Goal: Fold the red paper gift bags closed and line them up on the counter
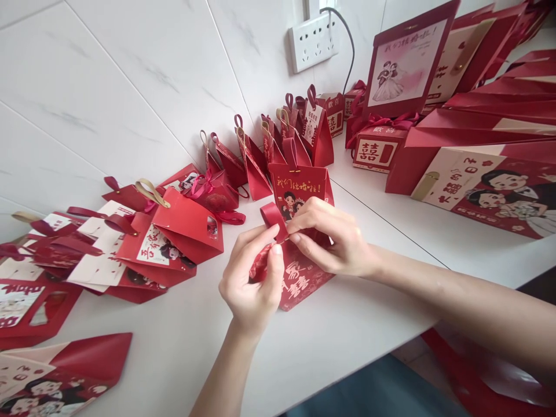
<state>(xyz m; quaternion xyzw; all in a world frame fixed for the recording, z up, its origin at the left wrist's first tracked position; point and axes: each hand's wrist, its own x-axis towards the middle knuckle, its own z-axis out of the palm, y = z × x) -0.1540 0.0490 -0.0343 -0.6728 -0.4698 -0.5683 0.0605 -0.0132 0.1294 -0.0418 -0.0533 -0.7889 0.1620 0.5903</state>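
Note:
A red paper gift box (306, 284) with white characters on its front stands tilted on the table between my hands. A red ribbon loop (271, 214) rises from its top edge. My left hand (254, 284) pinches the left side of that top edge, thumb and forefinger at the ribbon's base. Thumb and fingers of my right hand (332, 237) close on the same edge from the right, beside the ribbon. The fingertips hide the spot where the ribbon meets the box. Just behind stands another red gift box (299, 180) with gold writing and its own loop.
Many red gift boxes (186, 220) with ribbon loops crowd the left and back of the white table (339, 324). Larger red gift bags (478, 179) and a small ribboned box (376, 147) stand at right. A power strip (313, 41) hangs on the tiled wall.

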